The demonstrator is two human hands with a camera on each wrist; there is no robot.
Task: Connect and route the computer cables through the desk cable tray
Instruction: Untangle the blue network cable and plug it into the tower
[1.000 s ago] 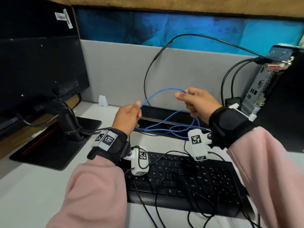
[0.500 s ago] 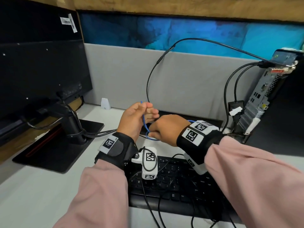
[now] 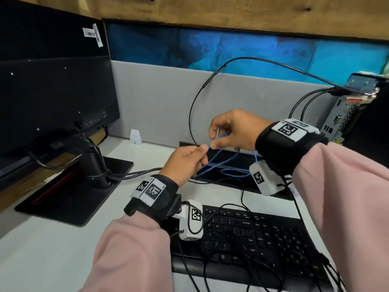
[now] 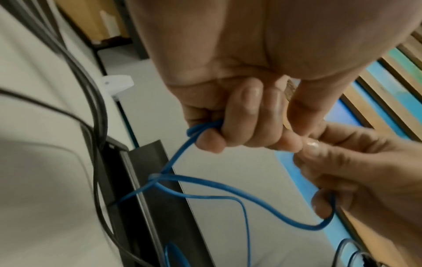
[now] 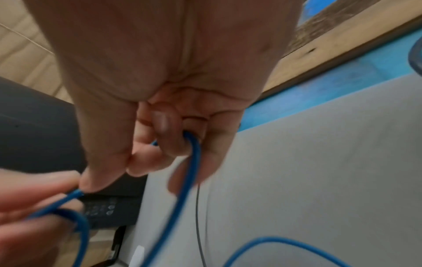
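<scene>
Two hands work just above the far edge of one black keyboard (image 3: 252,239), which lies nearest on the white surface (image 3: 52,249) with thin black wires trailing across its keys. Both arms wear pink sleeves (image 3: 134,253) and black wrist straps carrying white marker-tagged camera blocks. The left hand (image 3: 185,163) has its grip clamped on one blue cable (image 3: 212,165), fingers curled round a doubled bend of it; the left wrist view shows that bend bunched under the curled fingers (image 4: 242,126). The right hand (image 3: 233,131), a little higher and beyond the keyboard, also has its grip clamped on the blue cable, thumb and forefinger pinching it where the two hands almost touch, while the other fingers curl round a further stretch of it. The cable is thin, bright blue and slack, hanging from the hands in several loops that drop into one long dark cable tray (image 3: 229,165) sunk in the surface just behind the keyboard. Left of the keyboard stands one black monitor (image 3: 52,98) on a flat black base (image 3: 69,192), with dark leads gathered at its stand. Far right of the keyboard stands one computer tower (image 3: 345,114), three black cables (image 3: 197,106) plugged near its top. One grey partition (image 3: 160,102) closes the back.
</scene>
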